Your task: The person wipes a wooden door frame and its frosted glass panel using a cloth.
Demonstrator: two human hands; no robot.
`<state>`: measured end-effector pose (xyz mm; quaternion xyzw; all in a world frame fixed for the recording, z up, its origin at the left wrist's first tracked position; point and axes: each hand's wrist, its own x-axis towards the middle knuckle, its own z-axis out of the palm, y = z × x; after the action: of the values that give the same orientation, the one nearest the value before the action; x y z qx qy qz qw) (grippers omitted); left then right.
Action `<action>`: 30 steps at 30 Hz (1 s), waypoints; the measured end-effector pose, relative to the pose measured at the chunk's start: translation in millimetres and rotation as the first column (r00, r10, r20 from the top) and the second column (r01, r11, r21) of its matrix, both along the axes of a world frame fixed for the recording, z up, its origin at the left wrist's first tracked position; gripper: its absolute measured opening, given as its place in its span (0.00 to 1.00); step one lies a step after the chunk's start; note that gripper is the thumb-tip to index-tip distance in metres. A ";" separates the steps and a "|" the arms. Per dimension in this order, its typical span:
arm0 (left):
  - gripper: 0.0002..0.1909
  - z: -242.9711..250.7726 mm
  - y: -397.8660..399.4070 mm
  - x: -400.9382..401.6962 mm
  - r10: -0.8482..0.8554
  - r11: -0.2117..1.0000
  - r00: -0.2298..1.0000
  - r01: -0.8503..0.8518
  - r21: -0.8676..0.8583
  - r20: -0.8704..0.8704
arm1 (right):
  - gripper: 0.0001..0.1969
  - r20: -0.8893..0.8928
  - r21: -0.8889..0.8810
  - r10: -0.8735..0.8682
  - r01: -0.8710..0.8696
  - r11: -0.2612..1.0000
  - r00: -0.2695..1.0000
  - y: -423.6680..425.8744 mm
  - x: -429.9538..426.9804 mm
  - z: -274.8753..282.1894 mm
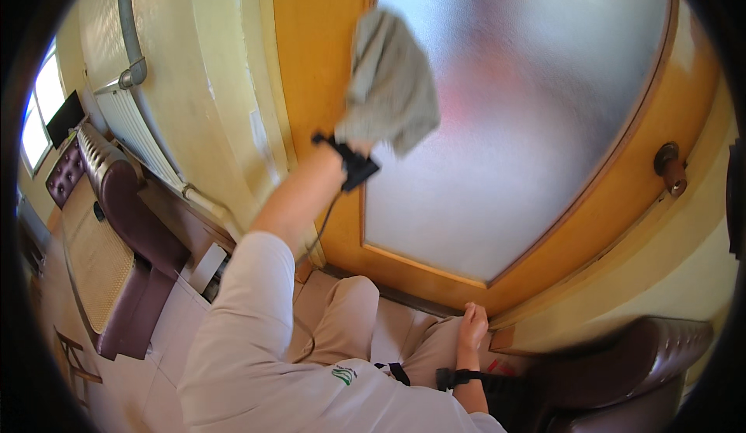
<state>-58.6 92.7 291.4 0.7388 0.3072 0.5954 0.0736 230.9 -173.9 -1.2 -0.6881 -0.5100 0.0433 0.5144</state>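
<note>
My left hand is raised in front of a yellow-orange wooden door (317, 43) with a frosted glass panel (460, 211). A grey-beige cloth (393, 77) wraps over that hand and hides its fingers, with only the wrist (364, 146) showing below it. The cloth overlaps the panel's left edge; whether it touches the glass cannot be told. A black strap with a small device and a cable is on this wrist. Down by my right thigh, my right hand (473, 325) has curled fingers and nothing visible in it. Another black strap circles the right wrist.
The door's round knob (676, 176) is at the right. A dark brown padded leather seat (618, 369) stands at lower right. On the left are a maroon sofa (131, 211) with a woven mat, a white radiator (140, 130), a grey pipe (129, 31) and a wooden stool (76, 363).
</note>
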 end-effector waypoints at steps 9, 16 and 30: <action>0.18 120.8 34.6 3.2 0.208 0.959 0.977 -0.193 0.206 -0.050 | 0.07 -0.012 -0.036 -0.028 0.027 0.999 1.000 2.3 -1.1 5.9; 0.15 -3.6 13.8 4.1 -0.093 0.995 0.987 0.095 -0.008 0.130 | 0.08 -0.022 0.002 -0.017 0.017 1.000 1.000 1.0 2.2 0.1; 0.12 -129.2 -91.4 77.9 -0.600 0.689 0.731 0.678 -0.256 0.324 | 0.07 0.103 -0.070 0.698 -0.694 0.716 0.709 39.1 -99.4 133.2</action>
<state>19.3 1.3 162.2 0.7042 0.1218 0.5413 0.4429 131.5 -134.8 132.0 -0.4533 -0.7611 0.1985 0.4194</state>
